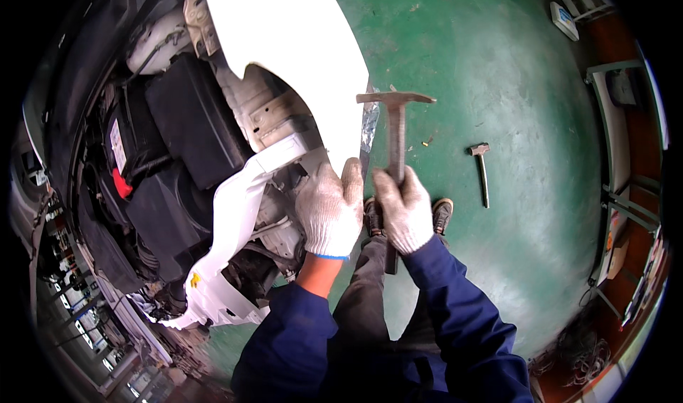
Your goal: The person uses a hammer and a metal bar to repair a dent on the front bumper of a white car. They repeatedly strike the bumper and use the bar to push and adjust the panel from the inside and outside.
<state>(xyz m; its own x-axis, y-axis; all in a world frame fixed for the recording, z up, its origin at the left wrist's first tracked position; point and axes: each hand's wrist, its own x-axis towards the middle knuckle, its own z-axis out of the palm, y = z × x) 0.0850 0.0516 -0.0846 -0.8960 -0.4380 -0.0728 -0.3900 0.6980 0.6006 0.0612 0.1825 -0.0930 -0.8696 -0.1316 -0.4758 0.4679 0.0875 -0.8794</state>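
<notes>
Gripping a hammer (396,129) closely around its handle with the gloved right hand (405,207), just right of the white fender (313,47), with its head pointing away from the body and its butt showing below the fist. Holding it over the green floor (526,261). Having the gloved left hand (331,211) right at the fender's lower tip; cannot tell whether pinching the edge or only resting against it. Standing in dark shoes (374,218), with a second hammer (484,174) lying well apart to the right, and a black box (192,111) and a red cap (122,184) to the left in the engine bay.
</notes>
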